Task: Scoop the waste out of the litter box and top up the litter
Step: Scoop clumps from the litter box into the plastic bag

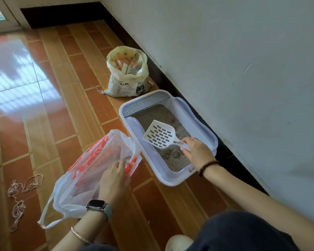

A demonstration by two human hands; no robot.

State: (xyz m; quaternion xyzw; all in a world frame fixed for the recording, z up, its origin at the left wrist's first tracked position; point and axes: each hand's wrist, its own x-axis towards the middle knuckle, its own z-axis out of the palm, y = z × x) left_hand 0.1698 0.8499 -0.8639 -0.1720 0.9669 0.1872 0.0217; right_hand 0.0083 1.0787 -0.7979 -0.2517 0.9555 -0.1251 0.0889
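Litter box [172, 181] sits on the tiled floor [71, 105] against the wall [243, 69] to our right. Its long axis runs along that wall, from near our knee away toward the open litter sack [127, 73] that stands just beyond its far end. Grey litter [158, 113] fills the tray, and the dark lumpy patch [172, 154] that we take for waste lies at the near end, right beside our right hand [198, 151]. That hand is curled round the handle of the white slotted scoop [159, 135]. The scoop's head points away from us and to the left, raised over the middle of the tray, and we see nothing lying in it. Our left hand [114, 180] is the one nearer the plastic bag [91, 160], which lies on the floor just beside the box's left wall. Its fingers grip the bag's edge and hold the mouth open toward the box. As we judge it, the move ahead turns on one thing: the waste lies behind the scoop's leading edge, closer to us than the blade. We would have to draw the scoop back or turn the wrist before digging in, then swing the load leftward over the box's side into the bag. The risk is spilling grains on the tiles in that short crossing. Topping up from the sack is not yet begun
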